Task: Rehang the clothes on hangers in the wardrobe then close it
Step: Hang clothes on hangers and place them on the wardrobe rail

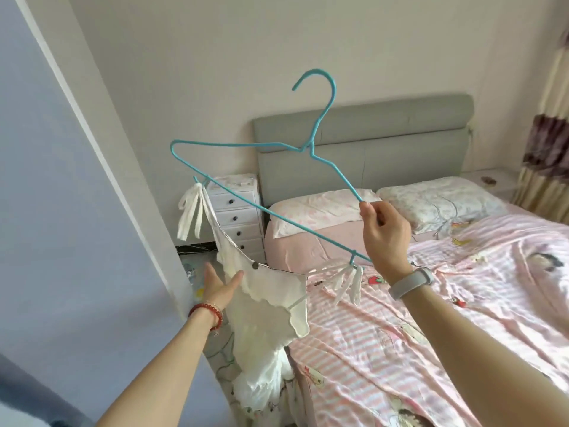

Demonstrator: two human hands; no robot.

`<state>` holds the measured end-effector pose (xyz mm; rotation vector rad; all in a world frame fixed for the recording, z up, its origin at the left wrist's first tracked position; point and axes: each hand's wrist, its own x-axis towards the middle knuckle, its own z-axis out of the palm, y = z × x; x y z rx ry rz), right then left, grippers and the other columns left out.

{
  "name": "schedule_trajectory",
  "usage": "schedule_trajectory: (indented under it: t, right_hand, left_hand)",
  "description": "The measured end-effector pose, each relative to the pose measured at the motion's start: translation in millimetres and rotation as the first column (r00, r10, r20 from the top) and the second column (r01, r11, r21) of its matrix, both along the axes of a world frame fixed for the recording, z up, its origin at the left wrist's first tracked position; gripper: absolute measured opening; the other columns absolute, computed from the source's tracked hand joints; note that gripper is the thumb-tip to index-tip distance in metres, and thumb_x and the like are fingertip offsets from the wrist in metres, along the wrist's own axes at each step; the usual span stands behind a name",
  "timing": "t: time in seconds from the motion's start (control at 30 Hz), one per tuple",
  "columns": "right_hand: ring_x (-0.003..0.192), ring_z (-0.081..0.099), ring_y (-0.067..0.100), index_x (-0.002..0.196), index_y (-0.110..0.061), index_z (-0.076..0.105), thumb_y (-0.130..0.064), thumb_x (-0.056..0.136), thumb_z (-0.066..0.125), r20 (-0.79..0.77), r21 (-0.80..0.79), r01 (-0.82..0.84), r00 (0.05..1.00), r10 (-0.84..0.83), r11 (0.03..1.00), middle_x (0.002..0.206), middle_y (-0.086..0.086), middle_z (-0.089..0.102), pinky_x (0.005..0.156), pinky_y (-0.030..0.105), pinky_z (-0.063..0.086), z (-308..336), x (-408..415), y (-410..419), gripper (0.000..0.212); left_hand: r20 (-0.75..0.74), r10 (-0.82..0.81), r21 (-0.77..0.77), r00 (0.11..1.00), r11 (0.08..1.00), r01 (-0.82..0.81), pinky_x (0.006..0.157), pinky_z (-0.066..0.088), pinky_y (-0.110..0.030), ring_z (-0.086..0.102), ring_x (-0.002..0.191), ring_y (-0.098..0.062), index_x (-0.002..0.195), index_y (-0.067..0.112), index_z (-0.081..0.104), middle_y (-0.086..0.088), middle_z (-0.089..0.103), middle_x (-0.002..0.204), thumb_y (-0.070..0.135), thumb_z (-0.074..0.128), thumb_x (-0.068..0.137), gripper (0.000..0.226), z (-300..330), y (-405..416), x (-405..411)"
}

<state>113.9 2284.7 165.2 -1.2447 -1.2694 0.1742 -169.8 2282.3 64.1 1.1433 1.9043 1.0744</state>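
The left hand (220, 286) is stretched out with straight, relaxed fingers, the palm turned up and the thumb laid along the top edge of the white garment (264, 309), supporting the cloth without clutching it. A red bead bracelet (207, 314) circles that wrist. The garment sags from those fingers down toward the floor beside the bed, its two tied straps knotted onto the lower bar of the blue hanger (311, 146), one bow above and left of the left fingertips, the other just under the right wrist. The right hand (385, 232), with a grey wristband (411, 282) on it, pinches the hanger's right end between curled fingers and thumb, holding it tilted in the air with the hook pointing up. Past both hands lies the bed (462, 303) in pink striped sheets with two pillows, a grey headboard (369, 149) behind it, and a white drawer chest (238, 215) farther back beyond the left fingers.
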Motion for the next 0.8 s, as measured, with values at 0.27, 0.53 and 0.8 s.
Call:
schedule_trajectory:
  t: [0.27, 0.53, 0.8]
  right_hand:
    - [0.059, 0.046, 0.022, 0.077, 0.003, 0.062, -0.018, 0.091, 0.053, -0.149, -0.082, 0.003, 0.989, -0.015, 0.997, 0.057, 0.001, 0.049, 0.057, 0.036, 0.036, -31.9, 31.8, 24.7, 0.027]
    - [0.048, 0.039, 0.007, 0.072, -0.003, 0.059, -0.022, 0.089, 0.053, -0.072, -0.042, -0.082, 0.994, 0.079, 0.996, 0.055, 0.001, 0.049, 0.049, 0.024, 0.031, -41.3, 45.6, 45.9, 0.026]
    - [0.047, 0.038, 0.009, 0.071, 0.002, 0.059, -0.018, 0.091, 0.052, -0.068, -0.040, -0.068, 0.996, 0.065, 0.997, 0.054, 0.003, 0.050, 0.046, 0.021, 0.028, -48.6, 55.0, 69.8, 0.029]
  left_hand:
    - [0.018, -0.264, -0.010, 0.964, 0.964, 0.265, 0.093, 0.033, -0.025, 0.043, 0.118, -0.013, 0.133, 0.010, 0.039, -0.010, 0.043, 0.140, 0.027, 0.051, 0.093, 0.046, -18.3, 15.2, 34.0]
    - [0.128, -0.069, 0.099, 0.989, 0.993, 0.056, 0.114, 0.013, -0.039, 0.011, 0.142, -0.016, 0.145, 0.030, -0.012, 0.004, -0.001, 0.156, 0.040, 0.069, 0.078, 0.106, -13.8, 69.5, 33.2]
    - [0.309, -0.163, 0.041, 0.937, 0.987, 0.158, 0.113, 0.024, -0.041, 0.034, 0.134, -0.019, 0.145, 0.029, 0.013, 0.001, 0.035, 0.146, 0.027, 0.073, 0.077, 0.090, -21.1, 120.0, 32.6]
